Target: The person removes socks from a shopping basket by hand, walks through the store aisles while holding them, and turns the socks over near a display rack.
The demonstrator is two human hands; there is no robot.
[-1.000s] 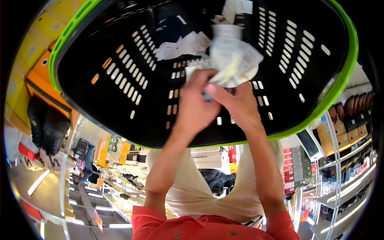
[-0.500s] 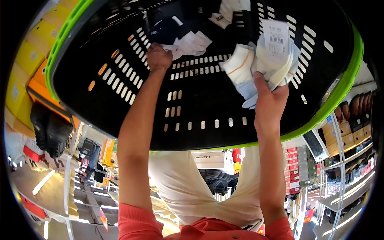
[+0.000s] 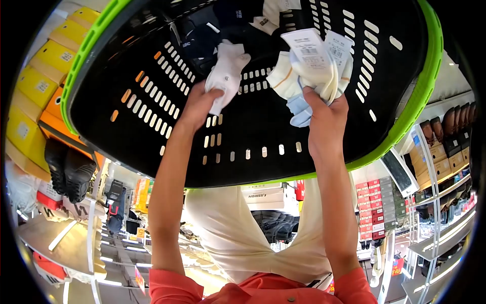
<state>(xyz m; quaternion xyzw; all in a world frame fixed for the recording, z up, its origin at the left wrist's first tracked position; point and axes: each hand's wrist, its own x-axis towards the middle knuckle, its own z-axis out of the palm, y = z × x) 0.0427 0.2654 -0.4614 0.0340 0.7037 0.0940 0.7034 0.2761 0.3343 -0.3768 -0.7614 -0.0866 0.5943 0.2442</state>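
Head view: both hands are working over the black basket [image 3: 238, 139], well apart from each other. Left hand [image 3: 201, 104] is pinching the white socks [image 3: 228, 76] at their near left side, thumb on top; the rest is extending toward the far side over the slots. Right hand [image 3: 328, 114] is gripping the sock bundle [image 3: 285, 76] at its near end, thumb on top. Bundle is fanning out toward the far side: cream with an orange stripe on the left, light blue underneath, two labels [image 3: 310, 48] facing up.

Dark socks [image 3: 200, 43] are lying just beyond the white socks, a white-and-grey pair [image 3: 270, 17] farther off, right of them. Contact between white socks and dark ones: can't tell.

Handling, my read: thin knit is likely flopping at the free end, so pinching all layers matters more than squeezing hard. Right thumb should be pressing across the whole stack, or the blue layer may be slipping out. Labels should be staying flat and uncreased, clear of the fingers.
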